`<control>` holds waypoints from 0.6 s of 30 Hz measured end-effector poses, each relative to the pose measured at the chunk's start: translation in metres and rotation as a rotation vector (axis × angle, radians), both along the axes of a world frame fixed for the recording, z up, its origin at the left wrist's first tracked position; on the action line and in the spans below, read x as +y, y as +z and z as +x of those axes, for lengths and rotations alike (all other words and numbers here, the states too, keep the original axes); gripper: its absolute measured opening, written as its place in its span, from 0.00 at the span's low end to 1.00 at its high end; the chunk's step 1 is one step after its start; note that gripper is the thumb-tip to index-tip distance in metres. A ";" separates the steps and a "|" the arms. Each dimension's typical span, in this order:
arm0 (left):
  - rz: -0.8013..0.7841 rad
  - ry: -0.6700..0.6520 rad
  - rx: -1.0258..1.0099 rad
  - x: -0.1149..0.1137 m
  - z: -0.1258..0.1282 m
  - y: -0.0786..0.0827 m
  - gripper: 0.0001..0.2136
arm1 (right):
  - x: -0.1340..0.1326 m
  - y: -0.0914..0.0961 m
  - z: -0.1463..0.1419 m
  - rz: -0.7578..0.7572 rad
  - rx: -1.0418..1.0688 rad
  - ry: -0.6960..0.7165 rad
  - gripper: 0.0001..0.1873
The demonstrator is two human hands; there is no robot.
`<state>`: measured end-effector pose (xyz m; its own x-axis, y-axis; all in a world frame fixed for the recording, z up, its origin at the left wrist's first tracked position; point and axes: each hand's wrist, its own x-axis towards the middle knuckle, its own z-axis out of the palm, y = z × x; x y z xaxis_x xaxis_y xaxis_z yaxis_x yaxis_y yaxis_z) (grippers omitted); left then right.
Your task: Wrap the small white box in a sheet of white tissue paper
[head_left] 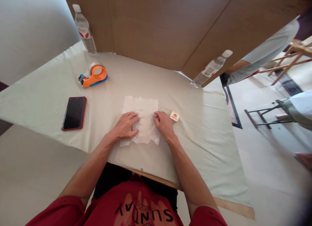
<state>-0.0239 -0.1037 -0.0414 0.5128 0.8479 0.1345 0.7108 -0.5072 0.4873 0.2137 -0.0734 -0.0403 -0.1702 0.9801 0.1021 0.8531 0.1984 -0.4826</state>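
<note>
A sheet of clear bubble wrap (pixel 145 122) lies on the cloth-covered table in front of me, with a white, paper-like upper part. My left hand (pixel 125 125) rests on its left side, thumb and fingers apart. At the right edge, my right hand (pixel 164 123) has its fingers curled in, thumb and forefinger closed on the wrap's border. Just beyond the right knuckles sits a small cream box (pixel 175 116) with a red print on top; the hand is close beside it.
An orange and blue tape dispenser (pixel 95 77) and a dark phone with a red edge (pixel 74 113) lie to the left. Water bottles stand at the back left (pixel 85 32) and back right (pixel 211 70), against a cardboard screen (pixel 148 24). Another person's arm (pixel 237 66) shows behind the screen.
</note>
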 end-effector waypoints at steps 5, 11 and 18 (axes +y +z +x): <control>0.014 0.021 -0.015 -0.001 0.000 0.000 0.25 | 0.013 -0.003 -0.001 0.085 -0.020 0.047 0.18; -0.007 0.024 -0.019 0.000 0.000 0.002 0.24 | -0.005 0.007 -0.008 0.182 -0.055 0.016 0.18; -0.003 0.009 -0.001 0.001 -0.003 0.002 0.24 | -0.031 0.009 -0.011 0.110 -0.230 0.143 0.14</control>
<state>-0.0271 -0.1031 -0.0396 0.5046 0.8532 0.1324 0.7149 -0.4988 0.4899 0.2031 -0.1040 -0.0313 -0.3364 0.9298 0.1491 0.8975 0.3645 -0.2483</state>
